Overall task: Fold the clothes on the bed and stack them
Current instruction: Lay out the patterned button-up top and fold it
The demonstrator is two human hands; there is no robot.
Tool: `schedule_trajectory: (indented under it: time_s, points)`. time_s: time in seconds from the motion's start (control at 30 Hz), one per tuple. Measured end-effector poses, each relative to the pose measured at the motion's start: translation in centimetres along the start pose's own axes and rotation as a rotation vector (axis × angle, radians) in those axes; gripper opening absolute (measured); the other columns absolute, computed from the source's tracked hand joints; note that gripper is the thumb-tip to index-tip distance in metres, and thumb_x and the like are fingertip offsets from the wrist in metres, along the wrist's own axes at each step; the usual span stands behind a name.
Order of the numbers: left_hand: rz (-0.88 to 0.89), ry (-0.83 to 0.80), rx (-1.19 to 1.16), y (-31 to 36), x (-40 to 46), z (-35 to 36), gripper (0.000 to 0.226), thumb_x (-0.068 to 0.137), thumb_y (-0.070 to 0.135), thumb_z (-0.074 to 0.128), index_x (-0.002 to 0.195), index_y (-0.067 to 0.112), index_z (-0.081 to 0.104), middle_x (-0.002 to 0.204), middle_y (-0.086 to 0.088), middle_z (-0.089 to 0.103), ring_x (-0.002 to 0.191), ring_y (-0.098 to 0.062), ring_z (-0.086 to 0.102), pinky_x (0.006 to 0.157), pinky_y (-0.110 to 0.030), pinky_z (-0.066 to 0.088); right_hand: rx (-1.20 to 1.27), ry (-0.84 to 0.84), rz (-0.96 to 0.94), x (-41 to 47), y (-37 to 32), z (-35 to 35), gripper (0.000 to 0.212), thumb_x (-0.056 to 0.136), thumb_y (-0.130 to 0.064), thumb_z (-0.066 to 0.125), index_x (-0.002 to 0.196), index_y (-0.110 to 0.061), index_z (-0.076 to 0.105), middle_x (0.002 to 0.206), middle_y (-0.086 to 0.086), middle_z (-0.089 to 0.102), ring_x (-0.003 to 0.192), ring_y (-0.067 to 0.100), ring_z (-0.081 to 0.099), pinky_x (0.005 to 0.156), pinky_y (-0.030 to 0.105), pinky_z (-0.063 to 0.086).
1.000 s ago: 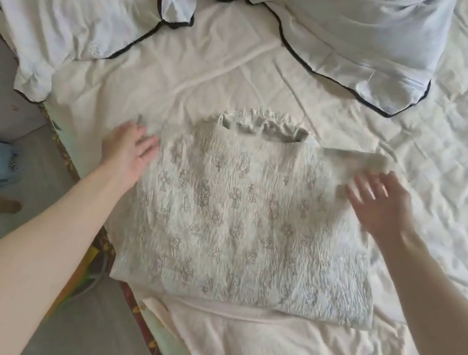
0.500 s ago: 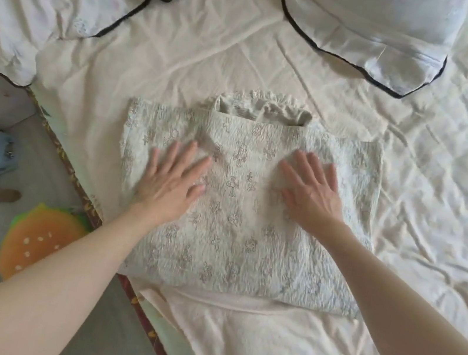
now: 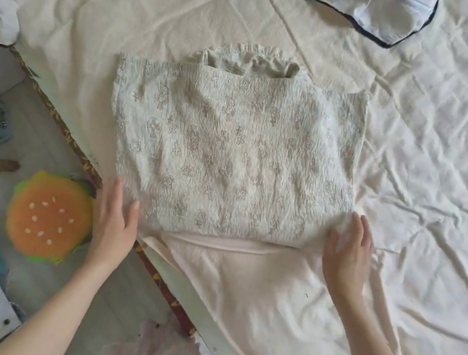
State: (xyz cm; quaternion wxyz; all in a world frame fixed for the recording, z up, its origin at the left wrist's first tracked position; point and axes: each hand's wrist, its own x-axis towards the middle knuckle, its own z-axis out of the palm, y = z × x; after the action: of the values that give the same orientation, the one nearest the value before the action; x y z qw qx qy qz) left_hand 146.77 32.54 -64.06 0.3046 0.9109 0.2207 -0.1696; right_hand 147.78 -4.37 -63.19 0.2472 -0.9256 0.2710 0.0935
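The patterned garment (image 3: 231, 158), already folded into a rectangle, lay flat on the bed sheet (image 3: 435, 149), its near edge spanning the gap between both hands. The left hand (image 3: 114, 219) was set at the near left corner, fingers straight and thumb on the cloth; the right hand (image 3: 347, 252) was laid at the near right corner, though blur made it hard to tell whether cloth was pinched there. Such placement suggested another fold away from the body was being prepared. A pale pink cloth (image 3: 266, 306) was spread nearer than the hands, and pillows (image 3: 379, 6) lay beyond the garment.
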Motion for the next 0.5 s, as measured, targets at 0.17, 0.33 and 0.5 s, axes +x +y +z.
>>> schedule_trajectory:
  time_s: [0.17,0.33,0.5]
  points:
    - [-0.777,-0.074,-1.042,-0.9,0.6,0.5,0.064,0.096,0.039,0.048,0.149,0.014,0.023,0.15,-0.013,0.034,0.133,-0.029,0.04,0.106,-0.043,0.039,0.583,-0.096,0.632,0.2,0.7,-0.4,0.037,0.091,-0.029,0.059,0.113,0.001,0.056,0.088,0.013,0.058,0.076,0.022,0.054,0.069,0.033,0.046]
    - [-0.952,0.076,-1.326,-0.1,1.9,0.0,0.052,0.092,0.016,0.06,0.14,0.008,0.04,0.149,-0.012,0.037,0.138,-0.027,0.034,0.11,-0.043,0.034,1.187,-0.245,1.023,2.1,0.1,-1.1,0.006,0.094,-0.014,0.057,0.09,-0.01,0.054,0.09,0.006,0.057,0.081,0.018,0.057,0.075,0.033,0.051]
    - [-0.902,0.028,-1.335,1.0,-0.1,-3.0,0.03,0.092,0.009,0.058,0.121,0.004,0.052,0.132,-0.011,0.054,0.115,-0.021,0.055,0.087,-0.034,0.049,1.247,-0.081,0.929,0.7,-0.1,-3.3,0.011,0.087,0.001,0.062,0.093,-0.006,0.057,0.086,0.006,0.063,0.077,0.016,0.062,0.06,0.03,0.056]
